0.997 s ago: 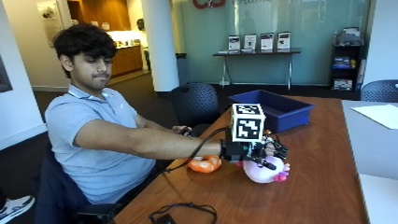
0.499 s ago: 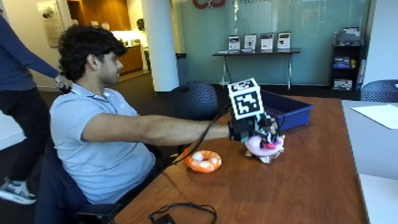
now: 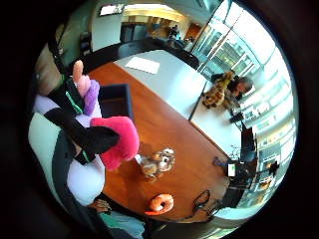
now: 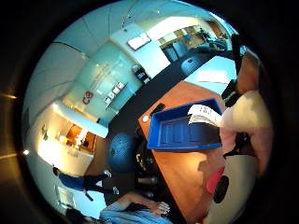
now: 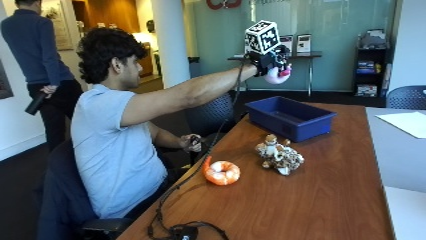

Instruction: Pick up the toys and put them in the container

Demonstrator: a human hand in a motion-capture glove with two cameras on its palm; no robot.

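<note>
My gloved right hand (image 5: 271,61) is raised high in the air above the blue container (image 5: 291,117) and grips a white and pink plush toy (image 5: 277,74). The same toy (image 3: 107,142) fills much of the little finger side palm view, with pink and purple parts. On the brown table (image 5: 319,200) lie an orange shrimp toy (image 5: 221,172) and a brown and white plush toy (image 5: 280,155), both short of the container. The thumb side palm view shows the blue container (image 4: 184,130) below the hand with nothing in it.
A white sheet of paper (image 5: 406,123) lies at the table's far right. A black cable (image 5: 190,192) runs from the hand down to the table's near edge. The bare left hand (image 5: 192,143) rests below the table edge.
The hand has lifted the pink and white toy from the table, up and toward the container. The outside camera has shifted too.
</note>
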